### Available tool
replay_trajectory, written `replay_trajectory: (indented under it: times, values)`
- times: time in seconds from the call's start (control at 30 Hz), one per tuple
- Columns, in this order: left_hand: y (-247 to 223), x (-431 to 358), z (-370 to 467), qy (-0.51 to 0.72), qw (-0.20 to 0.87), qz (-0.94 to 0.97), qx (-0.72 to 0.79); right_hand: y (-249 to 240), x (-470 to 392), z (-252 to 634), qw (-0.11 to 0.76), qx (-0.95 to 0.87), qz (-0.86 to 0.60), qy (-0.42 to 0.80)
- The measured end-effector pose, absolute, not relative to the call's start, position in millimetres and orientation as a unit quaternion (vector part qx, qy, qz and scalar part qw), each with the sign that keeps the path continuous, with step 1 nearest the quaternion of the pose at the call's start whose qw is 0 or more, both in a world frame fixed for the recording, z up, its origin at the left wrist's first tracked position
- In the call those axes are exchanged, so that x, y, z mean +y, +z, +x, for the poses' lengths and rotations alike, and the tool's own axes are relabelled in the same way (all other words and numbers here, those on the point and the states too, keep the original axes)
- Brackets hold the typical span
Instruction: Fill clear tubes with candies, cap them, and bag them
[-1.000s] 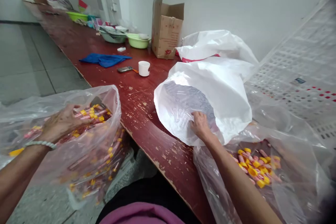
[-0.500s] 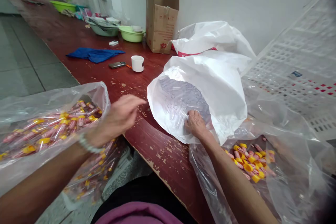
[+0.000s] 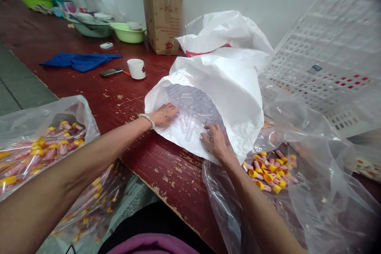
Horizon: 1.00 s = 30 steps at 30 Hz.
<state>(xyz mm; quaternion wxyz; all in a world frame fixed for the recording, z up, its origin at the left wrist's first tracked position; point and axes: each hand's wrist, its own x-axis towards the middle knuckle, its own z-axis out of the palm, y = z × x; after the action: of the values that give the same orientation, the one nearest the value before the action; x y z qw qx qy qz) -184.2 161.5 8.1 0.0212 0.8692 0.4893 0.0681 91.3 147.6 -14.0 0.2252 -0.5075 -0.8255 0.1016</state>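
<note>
A white woven sack [image 3: 241, 87] lies on its side on the table, its mouth facing me. Inside its mouth are several clear, empty tubes [image 3: 187, 121]. My left hand [image 3: 166, 115], with a beaded bracelet on the wrist, reaches in at the left of the opening; its fingers are bent and apart near the tubes. At the right of the opening, my right hand [image 3: 214, 139] has thumb and fingers on the end of a clear tube. Left of me is a plastic bag of filled tubes with yellow caps [image 3: 50, 151]. Beneath my right forearm, another bag holds short pink pieces with yellow caps [image 3: 272, 172].
On the worn red table [image 3: 175, 170] stand a white cup [image 3: 137, 69], a phone [image 3: 111, 72], a blue cloth [image 3: 80, 61], a green basin [image 3: 127, 33] and a cardboard box [image 3: 166, 24]. A white perforated crate [image 3: 333, 55] leans at the right.
My left hand has moved from beside the sack into its mouth. The right hand stays among the tubes. The view has turned slightly to the right.
</note>
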Motion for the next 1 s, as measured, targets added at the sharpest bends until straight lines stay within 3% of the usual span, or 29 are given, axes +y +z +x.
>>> replay_trajectory:
  times: [0.37, 0.5, 0.6, 0.77, 0.87, 1.0]
  values:
    - [6.0, 126.1, -157.6, 0.265, 0.102, 0.721, 0.632, 5.7, 134.1, 91.1, 0.350, -0.830, -0.419, 0.114]
    - [8.4, 98.9, -143.8, 0.441, 0.342, 0.637, 0.532, 22.1, 114.9, 73.5, 0.349, -0.853, -0.352, 0.163]
    - [11.5, 80.9, -133.6, 0.482, 0.509, 0.574, 0.423, 28.3, 105.7, 52.1, 0.364, -0.844, -0.330, 0.216]
    - [12.2, 64.6, -130.6, 0.504, 0.635, 0.459, 0.363, 30.8, 117.2, 35.0, 0.367, -0.775, -0.329, 0.395]
    - [10.7, 61.7, -140.8, 0.539, 0.639, 0.376, 0.399, 24.1, 131.6, 44.8, 0.342, -0.803, -0.383, 0.301]
    - [12.1, 59.1, -156.0, 0.591, 0.657, 0.270, 0.384, 6.1, 136.0, 58.4, 0.208, -0.903, -0.361, 0.108]
